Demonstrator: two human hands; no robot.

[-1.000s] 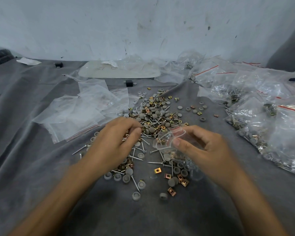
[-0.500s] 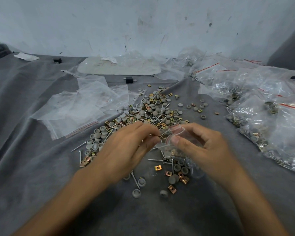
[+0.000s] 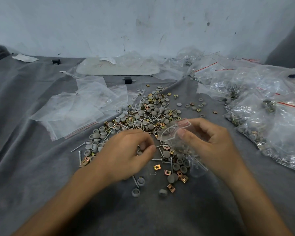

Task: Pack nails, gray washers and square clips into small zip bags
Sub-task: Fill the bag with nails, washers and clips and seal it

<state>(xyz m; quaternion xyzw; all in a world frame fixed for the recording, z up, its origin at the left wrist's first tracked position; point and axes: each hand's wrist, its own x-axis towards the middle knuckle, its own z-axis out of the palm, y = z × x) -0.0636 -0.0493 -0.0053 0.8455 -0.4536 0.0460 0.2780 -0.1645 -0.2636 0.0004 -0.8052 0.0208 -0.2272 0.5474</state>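
Left hand (image 3: 126,154): fingers (image 3: 144,145) curled, thumb and forefinger pinched together, and a thin nail (image 3: 159,146) pokes out of the pinch toward the right. Whether more pieces sit in the palm is hidden. Right hand (image 3: 209,147): fingers curled round the zip bag (image 3: 171,132) just below its mouth, thumb on the near lip. The mouth is bowed open and tipped toward the left hand. The bag's body hangs down past the palm with some pieces already inside, low over the heap. Step in hand, as I read it: feeding picked pieces into the open bag. To do it well, bring the pinch right over the mouth before letting go. Send the nail in lengthwise so its point does not snag or pierce the thin film. Hold the lip spread with the right thumb so the mouth does not fold shut. Loose stock lies under and beyond both hands, mixed in one heap on the gray cloth (image 3: 41,167): nails (image 3: 78,147), gray washers (image 3: 138,116) and square clips (image 3: 157,167). Washers look likely to roll, and clip edges may catch on the film, so drop them deep. Empty bags (image 3: 85,109) lie flat just left of the heap. Filled bags (image 3: 271,126) are piled at the right, apart from the hands. The count in the bag cannot be read.
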